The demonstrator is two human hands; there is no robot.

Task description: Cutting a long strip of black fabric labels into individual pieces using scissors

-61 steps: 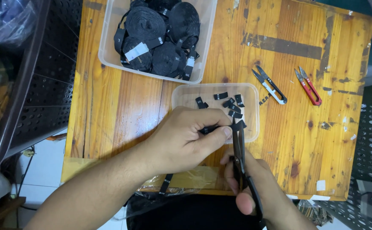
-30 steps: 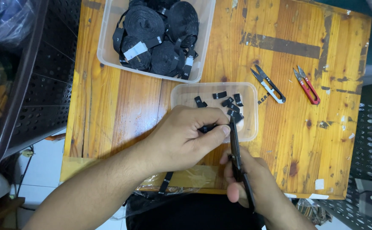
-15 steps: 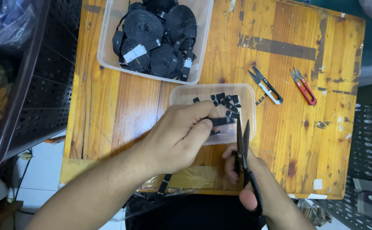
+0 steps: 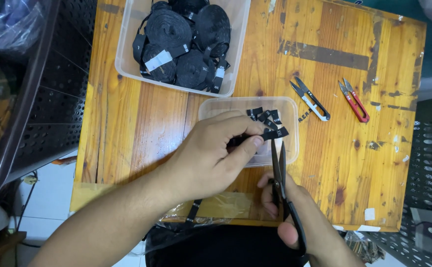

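Black woven label tape (image 4: 270,134) is pinched between the thumb and fingertips of my left hand (image 4: 211,158), its free end sticking out to the right over the small clear plastic tray (image 4: 290,148). My right hand (image 4: 295,222) is wrapped around the handles of the long black scissors (image 4: 280,183), whose blades point away from me, just parted, with their tips right beside the tape end at the tray's near right corner. Inside that tray lie a few short cut black label pieces (image 4: 265,116) with small pale markings, bunched toward its far side.

Farther from me sits a bigger clear plastic tub (image 4: 127,44) filled with rolls of black label tape (image 4: 186,44); a white rectangular tag (image 4: 157,61) lies across the near left roll, and smaller white tabs show on the rolls to its right. Both containers rest on a worn orange-brown wooden table (image 4: 142,128).

To the right of the small tray lie two thread snips, well apart from my hands: a black and white pair (image 4: 311,100) and, farther right, a red-handled pair (image 4: 355,101). Beyond the table's left edge is a dark perforated metal surface (image 4: 53,109). A crinkled clear plastic bag (image 4: 211,210) lies along the table's near edge beneath my left wrist.
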